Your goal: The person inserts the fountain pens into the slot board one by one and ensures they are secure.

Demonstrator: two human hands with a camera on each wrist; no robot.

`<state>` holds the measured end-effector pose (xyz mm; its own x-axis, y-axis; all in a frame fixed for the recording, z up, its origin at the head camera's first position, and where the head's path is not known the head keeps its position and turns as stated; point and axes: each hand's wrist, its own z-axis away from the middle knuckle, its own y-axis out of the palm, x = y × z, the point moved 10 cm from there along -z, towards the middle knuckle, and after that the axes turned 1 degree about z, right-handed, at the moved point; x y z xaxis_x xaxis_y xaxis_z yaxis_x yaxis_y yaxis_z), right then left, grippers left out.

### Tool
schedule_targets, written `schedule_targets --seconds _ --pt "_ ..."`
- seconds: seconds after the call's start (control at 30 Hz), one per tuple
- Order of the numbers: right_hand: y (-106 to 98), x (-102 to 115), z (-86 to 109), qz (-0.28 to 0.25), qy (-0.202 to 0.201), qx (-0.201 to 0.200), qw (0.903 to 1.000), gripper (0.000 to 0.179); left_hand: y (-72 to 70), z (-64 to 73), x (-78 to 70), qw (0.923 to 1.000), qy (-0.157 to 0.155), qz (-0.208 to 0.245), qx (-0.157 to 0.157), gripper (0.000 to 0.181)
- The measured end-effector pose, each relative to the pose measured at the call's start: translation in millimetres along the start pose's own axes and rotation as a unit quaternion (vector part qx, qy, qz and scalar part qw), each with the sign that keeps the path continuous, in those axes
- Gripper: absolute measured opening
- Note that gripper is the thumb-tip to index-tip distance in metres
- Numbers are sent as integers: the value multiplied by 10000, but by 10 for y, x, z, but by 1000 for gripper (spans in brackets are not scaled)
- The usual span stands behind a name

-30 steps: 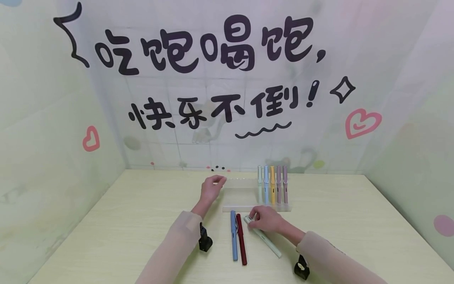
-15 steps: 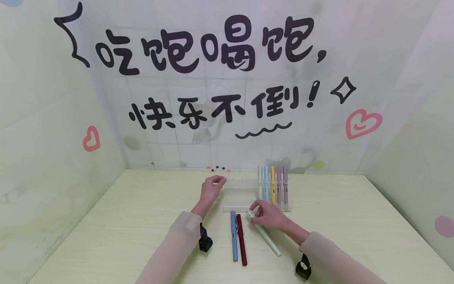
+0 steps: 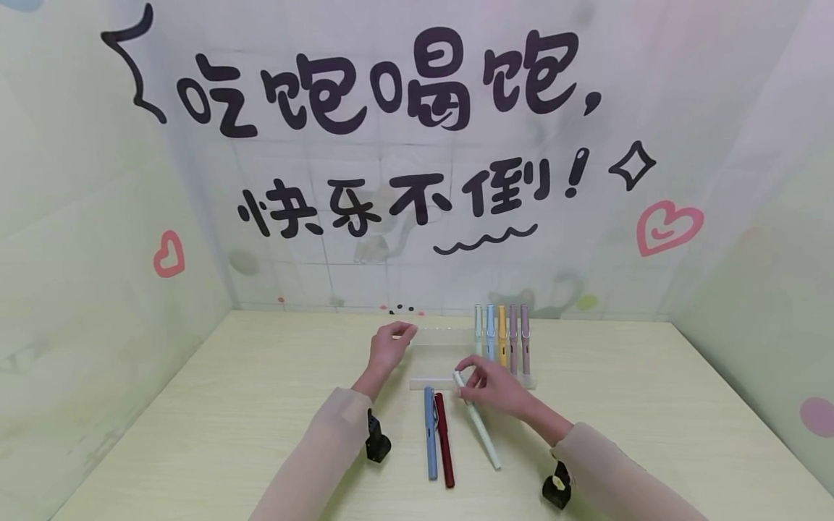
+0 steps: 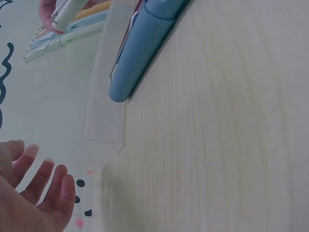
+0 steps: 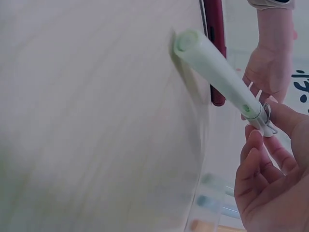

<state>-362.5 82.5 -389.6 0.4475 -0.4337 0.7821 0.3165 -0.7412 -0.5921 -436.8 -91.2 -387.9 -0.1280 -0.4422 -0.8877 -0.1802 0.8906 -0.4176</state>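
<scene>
Head view. Right hand point(image 3: 498, 387): nearer to the mint pen point(image 3: 481, 427), which it grips by the cap end. Pen's long axis: from the fingertips back toward the person, slanting slightly right, tail lowest. Clear rack point(image 3: 432, 383): just beyond this hand, its five pens point(image 3: 513, 340) behind the knuckles. Hand pose: back uppermost, reaching forward and leftward. Blue pen point(image 3: 431, 434) and red pen point(image 3: 445, 441): on the table point(image 3: 228, 412), left of the right hand. Left hand point(image 3: 389, 349): at the rack's left end, thumb and finger seemingly pinching its edge.

Left wrist view. Left hand: remaining fingers loosely bent, apart; blue pen well away from it.

Right wrist view. Mint pen: pinched near the clip between thumb and fingers; tail close over the table, contact unclear.
</scene>
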Motion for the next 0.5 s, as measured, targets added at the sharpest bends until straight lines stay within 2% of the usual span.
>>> schedule_targets --seconds 0.23,0.5 --pt "-153 359 60 -340 -32 -147 9993 28 5 0 3 10000 2 0 15 26" --pt "-243 352 31 -433 -30 -300 9986 29 8 -2 9 10000 11 3 9 27"
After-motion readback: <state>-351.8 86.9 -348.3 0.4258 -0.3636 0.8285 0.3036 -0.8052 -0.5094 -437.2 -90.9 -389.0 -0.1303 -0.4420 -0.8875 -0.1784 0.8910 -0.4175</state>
